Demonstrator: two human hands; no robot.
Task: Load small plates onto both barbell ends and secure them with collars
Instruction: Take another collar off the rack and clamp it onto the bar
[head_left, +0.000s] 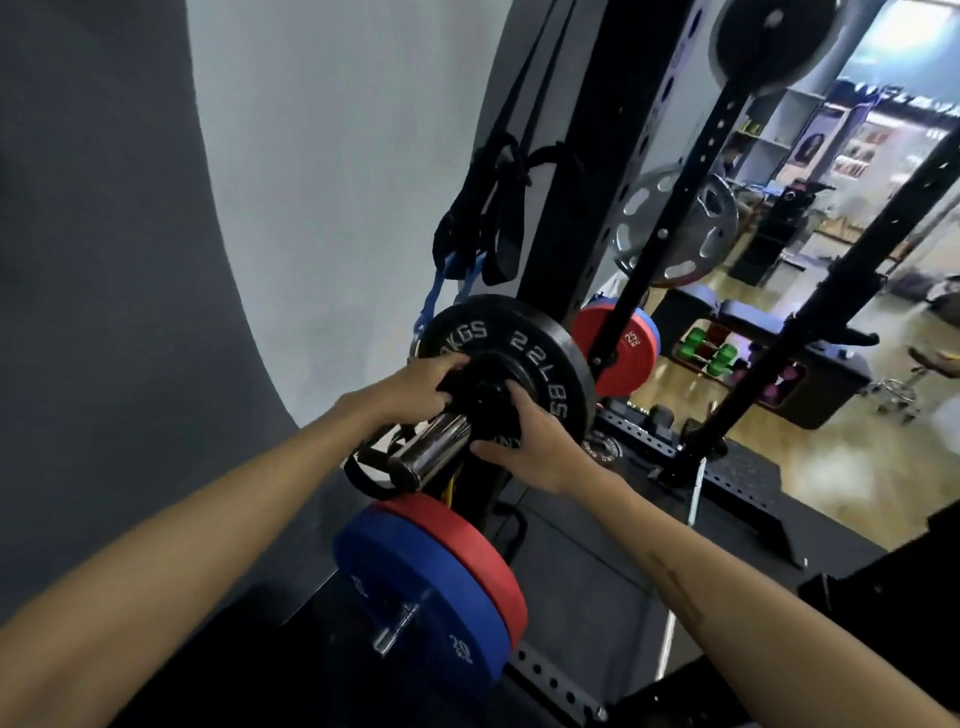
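Observation:
A black plate (540, 353) marked 22 LBS hangs on the chrome barbell sleeve (434, 449), whose end points toward me. Against the plate's hub a black collar (485, 397) rings the sleeve. My left hand (415, 392) grips the collar's left side, fingers curled over it. My right hand (524, 441) holds its right and lower side, thumb lying across the plate face. Much of the collar is hidden by my fingers.
Blue and red bumper plates (431, 577) sit on a storage peg below the sleeve. The black rack upright (587, 208) stands behind, with straps (483, 228) hanging at its left. More plates (628, 343) and a grey plate (675, 223) are stored beyond.

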